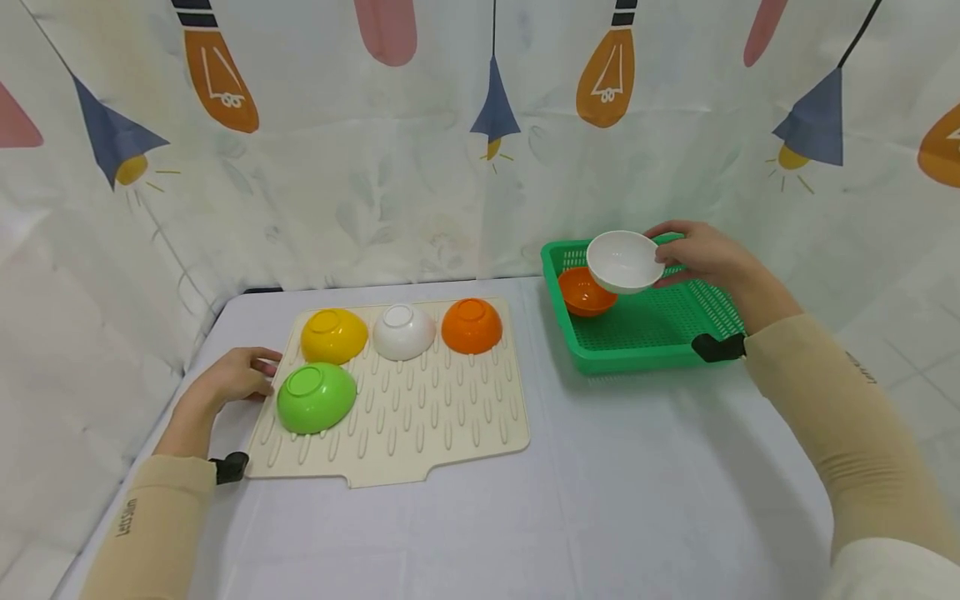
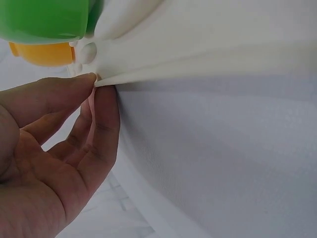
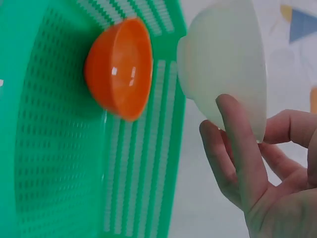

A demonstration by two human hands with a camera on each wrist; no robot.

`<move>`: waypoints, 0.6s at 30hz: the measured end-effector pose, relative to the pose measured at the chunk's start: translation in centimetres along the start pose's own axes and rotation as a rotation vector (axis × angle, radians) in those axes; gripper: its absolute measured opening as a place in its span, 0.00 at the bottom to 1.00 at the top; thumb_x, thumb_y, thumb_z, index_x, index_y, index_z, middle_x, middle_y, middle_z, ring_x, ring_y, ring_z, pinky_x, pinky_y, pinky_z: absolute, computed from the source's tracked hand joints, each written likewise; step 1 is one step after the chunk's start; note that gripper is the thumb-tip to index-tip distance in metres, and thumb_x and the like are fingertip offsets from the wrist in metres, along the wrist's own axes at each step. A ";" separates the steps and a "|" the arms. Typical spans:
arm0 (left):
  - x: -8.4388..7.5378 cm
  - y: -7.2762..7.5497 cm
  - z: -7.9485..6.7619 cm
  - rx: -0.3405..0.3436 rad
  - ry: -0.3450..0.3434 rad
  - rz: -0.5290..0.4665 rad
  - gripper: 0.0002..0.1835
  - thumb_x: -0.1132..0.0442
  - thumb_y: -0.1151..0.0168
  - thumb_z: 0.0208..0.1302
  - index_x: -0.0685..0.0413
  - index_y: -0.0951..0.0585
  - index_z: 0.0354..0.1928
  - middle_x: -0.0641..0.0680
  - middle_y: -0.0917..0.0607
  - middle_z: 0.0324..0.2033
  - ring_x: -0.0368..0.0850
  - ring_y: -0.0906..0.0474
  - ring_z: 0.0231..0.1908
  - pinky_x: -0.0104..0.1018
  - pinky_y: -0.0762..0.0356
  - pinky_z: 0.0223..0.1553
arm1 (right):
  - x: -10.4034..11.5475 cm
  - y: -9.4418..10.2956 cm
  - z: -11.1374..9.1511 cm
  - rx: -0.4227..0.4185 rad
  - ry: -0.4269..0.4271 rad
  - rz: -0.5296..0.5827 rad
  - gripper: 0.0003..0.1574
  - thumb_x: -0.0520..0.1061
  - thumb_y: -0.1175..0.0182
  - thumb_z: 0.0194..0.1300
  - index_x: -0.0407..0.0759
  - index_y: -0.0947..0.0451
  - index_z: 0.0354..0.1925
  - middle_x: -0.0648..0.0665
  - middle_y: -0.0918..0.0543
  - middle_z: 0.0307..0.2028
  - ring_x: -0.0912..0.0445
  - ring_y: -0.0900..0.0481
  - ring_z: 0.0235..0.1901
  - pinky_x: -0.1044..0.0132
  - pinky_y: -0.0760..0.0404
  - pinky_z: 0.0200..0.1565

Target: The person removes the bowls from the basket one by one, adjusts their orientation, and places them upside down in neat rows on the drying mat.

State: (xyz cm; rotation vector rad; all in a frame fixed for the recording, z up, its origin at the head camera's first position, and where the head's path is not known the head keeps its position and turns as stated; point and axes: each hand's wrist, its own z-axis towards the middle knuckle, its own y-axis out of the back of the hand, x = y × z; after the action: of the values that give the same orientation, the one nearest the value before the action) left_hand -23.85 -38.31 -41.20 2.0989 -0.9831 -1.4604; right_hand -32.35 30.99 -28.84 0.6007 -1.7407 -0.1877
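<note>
1. Printed curtain (image 1: 420, 179), behind everything.
2. Pale tabletop (image 1: 637, 483), in front of it.
3. Cream mat (image 1: 465, 421), ridged, on the left part of the tabletop.
4. Green basket (image 1: 637, 360), to the mat's right.
5. Hands, well apart: the left hand (image 1: 236, 375) pinches the mat's left edge between thumb and fingers; the right hand (image 1: 697, 250) grips the rim of a held white bowl (image 1: 622, 262), raised over the basket.
6. Bowls upside down on the mat: green bowl (image 1: 322, 408) nearest the left hand; behind, left to right, yellow bowl (image 1: 337, 337), resting white bowl (image 1: 405, 336), orange bowl (image 1: 472, 332).
7. Second orange bowl (image 1: 587, 297), upright inside the basket.
</note>
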 end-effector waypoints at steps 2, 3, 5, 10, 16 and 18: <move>-0.1 0.0 0.0 -0.001 0.000 -0.004 0.36 0.79 0.38 0.55 0.82 0.38 0.67 0.72 0.26 0.50 0.55 0.24 0.40 0.38 0.15 0.38 | 0.8 -0.9 -0.1 0.011 0.008 0.002 0.33 0.36 0.52 0.76 0.36 0.44 0.76 0.30 0.37 0.66 0.42 0.26 0.51 0.51 0.13 0.46; -0.1 0.0 0.0 -0.002 0.001 -0.006 0.37 0.79 0.38 0.55 0.82 0.38 0.67 0.72 0.26 0.50 0.55 0.23 0.40 0.38 0.15 0.38 | 1.2 -1.3 -0.1 0.016 0.012 0.004 0.33 0.36 0.52 0.76 0.36 0.43 0.75 0.30 0.36 0.66 0.41 0.26 0.52 0.50 0.13 0.46; 0.0 -0.1 0.0 -0.002 0.005 -0.003 0.37 0.79 0.38 0.55 0.82 0.38 0.67 0.72 0.26 0.50 0.55 0.23 0.41 0.38 0.15 0.38 | 1.8 -2.3 0.1 0.026 0.019 0.014 0.32 0.35 0.52 0.75 0.37 0.41 0.74 0.30 0.35 0.66 0.39 0.25 0.52 0.49 0.13 0.45; 0.0 -0.2 -0.1 -0.004 0.019 -0.006 0.37 0.80 0.37 0.56 0.81 0.38 0.68 0.73 0.26 0.50 0.56 0.23 0.42 0.39 0.15 0.38 | 2.8 -4.4 0.5 0.074 0.044 0.036 0.32 0.34 0.51 0.74 0.39 0.39 0.74 0.32 0.32 0.66 0.39 0.26 0.55 0.46 0.14 0.48; 0.2 -0.1 0.1 -0.010 0.006 -0.010 0.37 0.79 0.37 0.56 0.81 0.38 0.68 0.71 0.26 0.50 0.55 0.23 0.41 0.38 0.15 0.38 | 3.5 -7.4 0.9 0.139 0.056 0.041 0.31 0.34 0.49 0.72 0.40 0.36 0.71 0.32 0.29 0.63 0.40 0.24 0.53 0.47 0.14 0.49; 0.2 0.0 0.1 -0.009 0.002 -0.017 0.37 0.80 0.37 0.56 0.81 0.38 0.68 0.71 0.26 0.49 0.54 0.23 0.41 0.38 0.15 0.38 | 3.6 -8.6 1.0 0.158 0.061 0.070 0.30 0.34 0.49 0.71 0.40 0.35 0.70 0.31 0.27 0.62 0.39 0.22 0.51 0.47 0.14 0.47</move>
State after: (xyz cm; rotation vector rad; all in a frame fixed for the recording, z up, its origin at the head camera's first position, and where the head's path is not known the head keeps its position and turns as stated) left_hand -23.88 -38.43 -41.42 2.1068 -0.9582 -1.4680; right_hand -31.33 21.75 -29.73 0.6526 -1.7250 0.0169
